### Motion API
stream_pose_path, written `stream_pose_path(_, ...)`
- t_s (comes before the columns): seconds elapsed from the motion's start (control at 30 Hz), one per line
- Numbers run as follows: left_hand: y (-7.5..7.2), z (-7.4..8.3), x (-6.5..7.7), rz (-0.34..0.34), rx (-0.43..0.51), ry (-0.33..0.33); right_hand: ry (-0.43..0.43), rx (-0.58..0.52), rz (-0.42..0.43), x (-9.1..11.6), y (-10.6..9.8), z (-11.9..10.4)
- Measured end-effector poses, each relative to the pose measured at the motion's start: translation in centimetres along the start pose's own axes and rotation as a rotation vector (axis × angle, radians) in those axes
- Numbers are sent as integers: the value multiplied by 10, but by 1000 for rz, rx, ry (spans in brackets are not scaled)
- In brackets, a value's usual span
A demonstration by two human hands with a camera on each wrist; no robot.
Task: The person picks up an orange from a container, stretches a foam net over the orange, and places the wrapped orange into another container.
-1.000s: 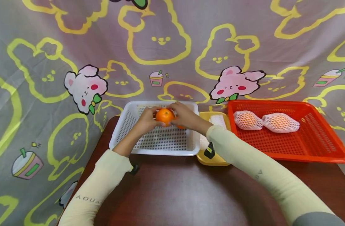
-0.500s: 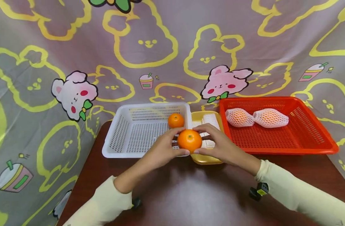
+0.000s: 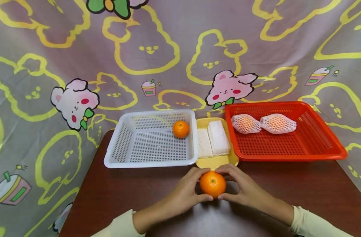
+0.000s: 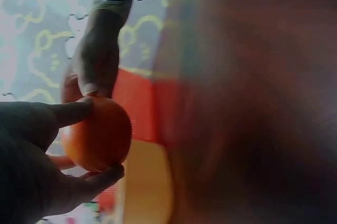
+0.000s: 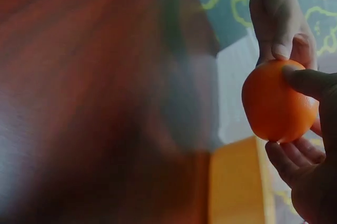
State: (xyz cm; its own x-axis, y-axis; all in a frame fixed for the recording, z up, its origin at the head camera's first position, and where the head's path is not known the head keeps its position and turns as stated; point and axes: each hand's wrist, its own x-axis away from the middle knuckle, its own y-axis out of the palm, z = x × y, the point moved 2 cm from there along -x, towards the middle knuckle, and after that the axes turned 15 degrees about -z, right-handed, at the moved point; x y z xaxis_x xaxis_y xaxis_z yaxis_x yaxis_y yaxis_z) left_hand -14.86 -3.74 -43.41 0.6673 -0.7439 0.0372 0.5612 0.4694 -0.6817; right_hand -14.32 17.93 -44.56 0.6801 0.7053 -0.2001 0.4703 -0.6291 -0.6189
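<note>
Both hands hold one orange between them above the near part of the table. My left hand grips its left side, thumb at the front and fingers at the back. On the opposite side my right hand grips it in the same way. In the left wrist view the orange hangs off the tabletop, pinched by thumb and fingers. The right wrist view shows the orange with thumbs of both hands on it. A second orange sits in the back right corner of the white basket.
A yellow tray with white foam net sleeves stands between the baskets. In the red basket lie two net-wrapped oranges. A patterned curtain hangs behind the brown table.
Both hands have carried the orange out of the white basket, rightward and toward the body, to above the table in front of the yellow tray. The head view has shifted slightly.
</note>
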Motion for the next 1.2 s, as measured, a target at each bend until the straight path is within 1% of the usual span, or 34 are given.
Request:
stream_pose_path(0.03,5,-3,0,4,-7,-1,0,-6,0,2,4,3)
stream_pose_path(0.1,13,-8,0,5,-9,5,4,29,18,7,10,6)
stream_pose_path(0.23,29,-16,-2,-41,-15,-26,59,108,35,14,23,15)
stream_pose_path(0.33,39,-20,-1,-65,-24,-36,107,126,26,19,31,20)
stream_pose_path(0.43,45,-24,0,-66,-39,-47,163,140,15,21,37,24)
stream_pose_path(0.53,47,-25,1,-62,-61,-58,177,159,-5,21,40,25)
stream_pose_path(0.63,48,-25,2,-63,-76,-64,176,197,-78,15,32,21)
stream_pose_path(0.73,48,-24,2,-61,-85,-59,225,217,-177,2,15,9)
stream_pose_path(0.8,48,-24,2,-56,-96,-51,278,239,-220,-11,1,0)
stream_pose_path(0.87,49,-25,2,-48,-105,-49,327,284,-220,-27,-10,-8)
stream_pose_path(0.97,49,-26,-1,-37,-120,-48,367,394,-169,-53,-21,-13)
stream_pose_path(1.07,49,-25,-3,-34,-125,-53,419,473,-130,-82,-27,-7)
stream_pose_path(1.1,49,-25,-3,-34,-123,-55,448,485,-131,-91,-28,-2)
stream_pose_path(1.2,50,-25,-5,-40,-118,-68,553,478,-173,-117,-33,15)
